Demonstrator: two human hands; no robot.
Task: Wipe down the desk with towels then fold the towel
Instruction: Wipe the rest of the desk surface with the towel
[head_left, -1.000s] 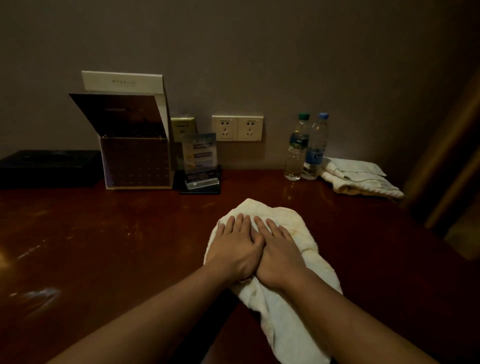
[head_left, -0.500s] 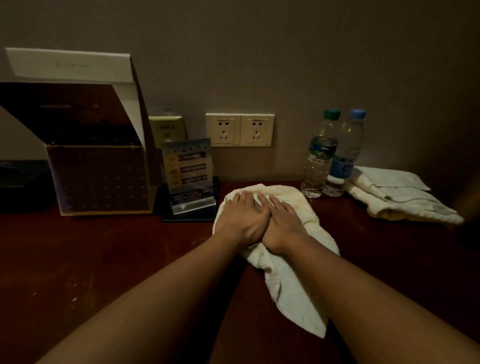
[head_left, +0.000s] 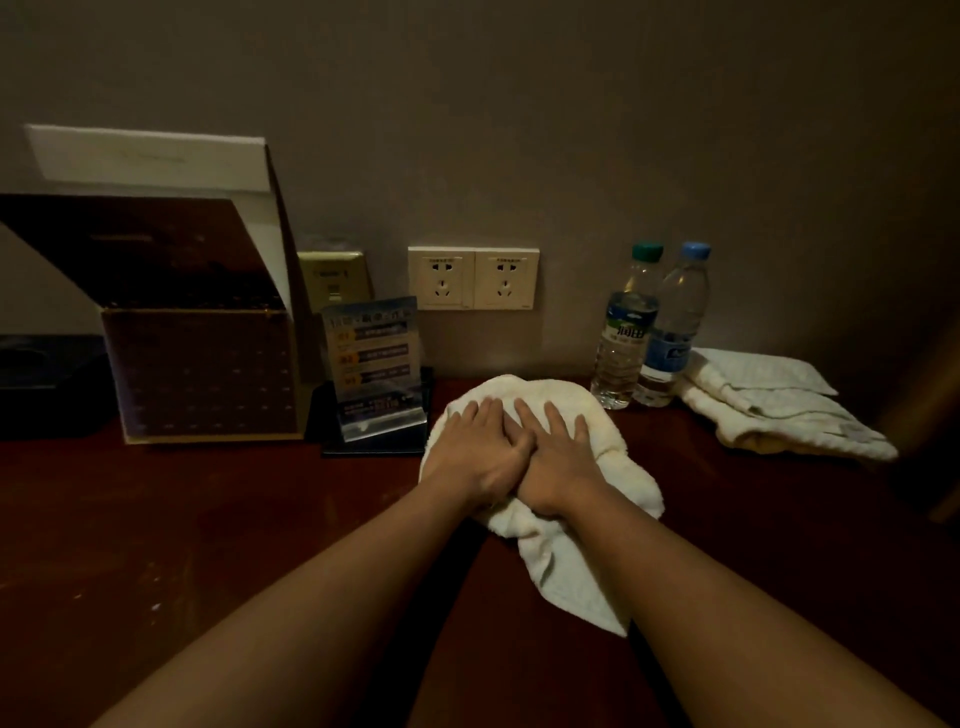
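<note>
A crumpled white towel (head_left: 582, 551) lies on the dark red wooden desk (head_left: 182, 530), close to the wall. My left hand (head_left: 480, 452) and my right hand (head_left: 558, 457) press flat on its far part, side by side and touching, fingers straight and pointing at the wall. A loose tail of the towel trails back toward me between my forearms and to the right. A second white towel (head_left: 769, 415) lies folded at the back right of the desk.
Two water bottles (head_left: 644, 332) stand just right of the hands. A card stand on a black base (head_left: 374, 374) sits just left of them, beside an open box (head_left: 197, 332). Wall sockets (head_left: 472, 278) are behind. A dark tray (head_left: 31, 379) is far left.
Both hands have pushed the towel away from me across the desk, up to the wall between the card stand and the bottles. The view has moved closer to the wall.
</note>
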